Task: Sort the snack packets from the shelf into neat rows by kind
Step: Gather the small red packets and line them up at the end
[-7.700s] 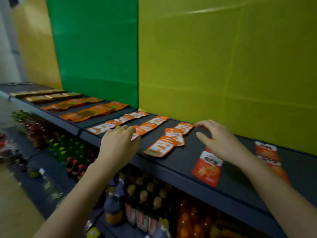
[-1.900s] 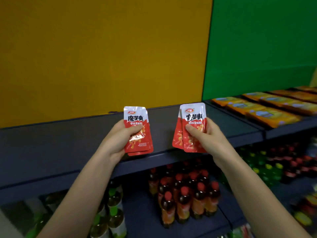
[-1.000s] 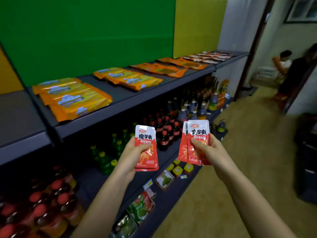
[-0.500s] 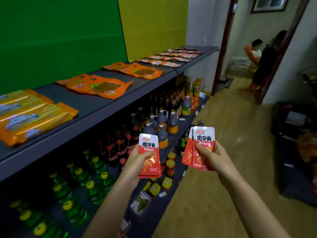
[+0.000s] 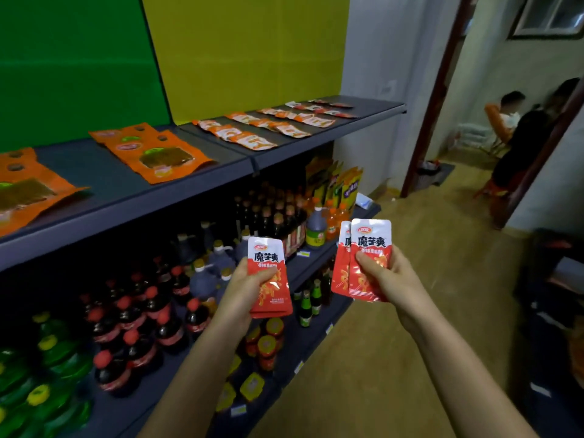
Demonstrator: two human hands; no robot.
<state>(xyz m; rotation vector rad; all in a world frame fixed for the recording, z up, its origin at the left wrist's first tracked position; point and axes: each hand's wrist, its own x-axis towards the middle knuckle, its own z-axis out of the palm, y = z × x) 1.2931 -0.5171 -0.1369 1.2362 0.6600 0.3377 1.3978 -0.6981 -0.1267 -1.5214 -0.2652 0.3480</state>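
Dark grey shelving unit (image 5: 132, 210) set against a green panel (image 5: 69, 67) and a yellow panel (image 5: 252, 49). To the right, a white wall (image 5: 388, 58) and a dark red door frame (image 5: 436, 99) opening onto a further room. Tan floor (image 5: 395, 311). Framed window (image 5: 556, 14) at upper right. The lighting is dim.

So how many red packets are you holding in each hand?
Red packets, left pile in the left hand: 2, one peeking out underneath.
Red packets, right pile in the right hand: 2.
Total: 4 showing.
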